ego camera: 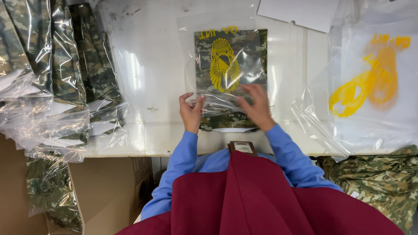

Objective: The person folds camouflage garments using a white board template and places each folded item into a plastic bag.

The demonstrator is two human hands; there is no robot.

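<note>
A white desk (148,82) carries everything. Bagged camouflage packs (56,74) pile over its left edge, and empty clear bags (374,82) with yellow emblems lie at its right edge. At the middle of the near edge lies a bagged garment (230,74). The left hand (191,112) pinches the bag's near-left corner. The right hand (257,106) rests flat, fingers spread, on its near-right part.

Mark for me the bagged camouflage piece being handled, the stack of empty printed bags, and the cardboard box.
Camouflage piece (230,65), head view, on the yellow emblem over the fabric.
Empty bags (370,87), head view, on the yellow print.
Cardboard box (109,191), head view, on its side wall below the table.
</note>
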